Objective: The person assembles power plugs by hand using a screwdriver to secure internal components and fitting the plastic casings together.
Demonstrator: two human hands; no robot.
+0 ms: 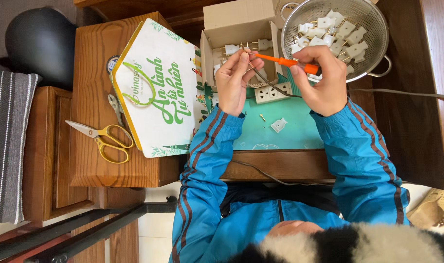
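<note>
Two hands work above the green mat (299, 127): my right hand (320, 80) grips the orange screwdriver (280, 61); my left hand (233, 80) pinches a small part, too small to identify.

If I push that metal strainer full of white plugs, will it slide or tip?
The metal strainer probably slides easily: thin mesh looks light. The white plugs lie loose, so they would likely shift. Its rounded bowl may rock.
</note>
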